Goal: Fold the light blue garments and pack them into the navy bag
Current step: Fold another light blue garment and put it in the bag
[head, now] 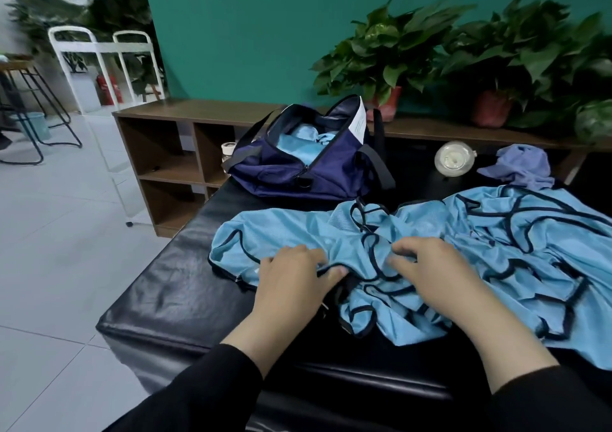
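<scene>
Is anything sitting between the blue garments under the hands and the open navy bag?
Nothing visible blocks it. The light blue garments lie just in front of the navy bag, which is unzipped and already holds blue fabric. The clear lidded jar and purple cap sit off to the right.

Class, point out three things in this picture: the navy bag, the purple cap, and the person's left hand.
navy bag point(265, 170): head view, on its near side panel.
purple cap point(526, 163): head view, on the crown.
left hand point(291, 279): head view, on the back of the hand, which rests on the light blue garment point(271, 229).
</scene>
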